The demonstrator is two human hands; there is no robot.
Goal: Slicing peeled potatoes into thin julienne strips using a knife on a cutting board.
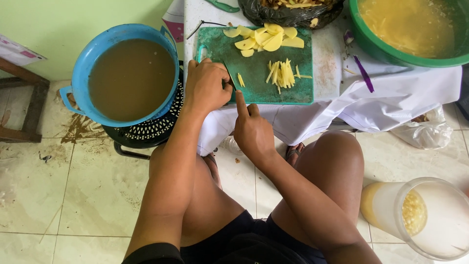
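The person sat low by a small table and was cutting potato into thin sticks on a green cutting board point(259, 73). The left hand point(207, 88) was curled shut at the near left edge of the board, though what it pressed on was hidden under the fingers. The right hand point(251, 129) was closed around a knife point(230, 73), with one finger laid along the top, and the dark blade ran up across the board. A pile of potato sticks point(282, 73) lay in the middle of the board, and flat potato slices point(266, 38) waited at the far edge. It looked like the cutting step was about half done; the next cut likely needed a slice held flat, with fingers tucked away from the blade. A black plastic bag point(288, 13) of peels sat past the board. A clear crumpled bag point(425, 132) lay on the floor to the right, and a pale flat packet point(17, 51) with a pink patch sat far left.
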